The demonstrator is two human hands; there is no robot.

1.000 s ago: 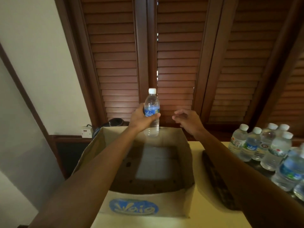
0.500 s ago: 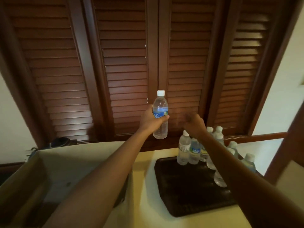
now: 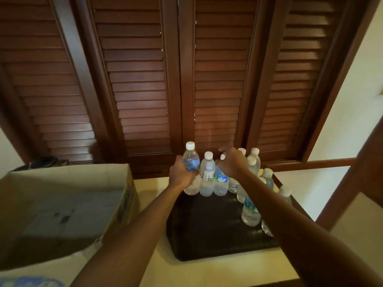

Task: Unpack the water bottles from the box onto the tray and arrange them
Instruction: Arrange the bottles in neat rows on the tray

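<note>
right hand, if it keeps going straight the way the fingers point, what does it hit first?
Probably the white-capped clear plastic water bottles at the tray's far right corner, just past the right hand, whose curled fingers point forward. Beyond them stand the brown louvred wooden shutters. Depth is unclear.

Two bare forearms enter from the bottom edge, no sleeves in view (arms uncovered right down to the frame edge). Bare left hand [image 3: 182,172] and bare right hand [image 3: 232,164]: no rings, watch, gloves or wristbands visible.

left hand [image 3: 183,175] gripping, right hand [image 3: 232,163] fingers [image 3: 222,150] spread
</note>
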